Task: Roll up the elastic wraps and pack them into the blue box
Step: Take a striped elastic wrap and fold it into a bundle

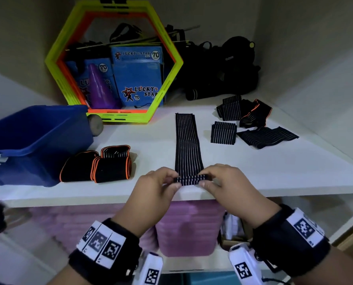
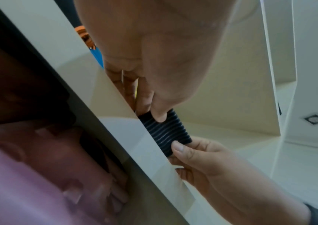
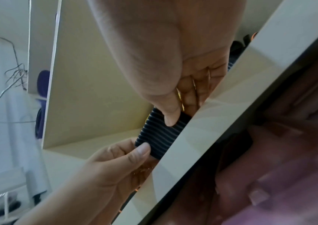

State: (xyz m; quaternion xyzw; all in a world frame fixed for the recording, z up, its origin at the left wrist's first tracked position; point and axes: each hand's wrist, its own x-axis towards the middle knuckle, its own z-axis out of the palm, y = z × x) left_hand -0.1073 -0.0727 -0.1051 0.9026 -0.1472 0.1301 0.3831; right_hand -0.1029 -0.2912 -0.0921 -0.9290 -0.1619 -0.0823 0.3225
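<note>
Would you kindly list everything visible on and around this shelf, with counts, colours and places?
striped wrap: one, black with pale stripes, laid out mid-shelf, near end rolled
orange-edged wraps: a small cluster, black, beside the bin
folded wraps: several, black, right side of shelf
blue box: one, left of shelf
hexagon rings: stacked, lime and orange, upright at back
Lucky Star packs: at least two, blue, behind the rings
cone: one, purple, inside the rings
black gear: a pile, back right
pink container: one, on a lower shelf
left hand: pinches the roll's left end
right hand: pinches its right end
</note>
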